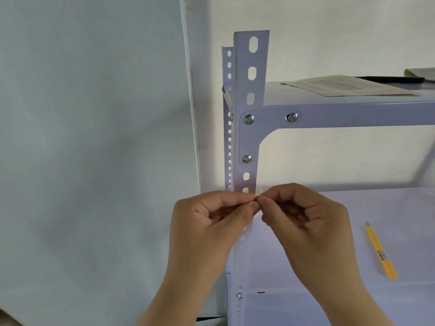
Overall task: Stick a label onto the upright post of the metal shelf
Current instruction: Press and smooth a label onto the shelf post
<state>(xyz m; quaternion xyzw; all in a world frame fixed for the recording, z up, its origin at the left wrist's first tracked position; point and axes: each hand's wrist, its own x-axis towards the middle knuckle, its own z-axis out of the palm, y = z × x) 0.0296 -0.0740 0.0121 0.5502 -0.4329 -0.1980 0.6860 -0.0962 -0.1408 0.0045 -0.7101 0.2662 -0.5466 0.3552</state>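
Observation:
The upright post (251,74) of the pale lilac metal shelf runs down the middle of the view, pierced by oval holes and bolted to a corner bracket (266,116). A small round cream label (259,191) peeks out just right of the post. My left hand (209,222) and my right hand (310,220) meet fingertip to fingertip in front of the post, both pinching the label's lower edge. Most of the label is hidden behind my fingers.
A yellow utility knife (380,251) lies on the lower shelf board (400,208) at the right. On the top shelf (282,95) sit a printed sheet (346,85), a black pen (390,79) and a notepad corner (421,72). A grey wall fills the left.

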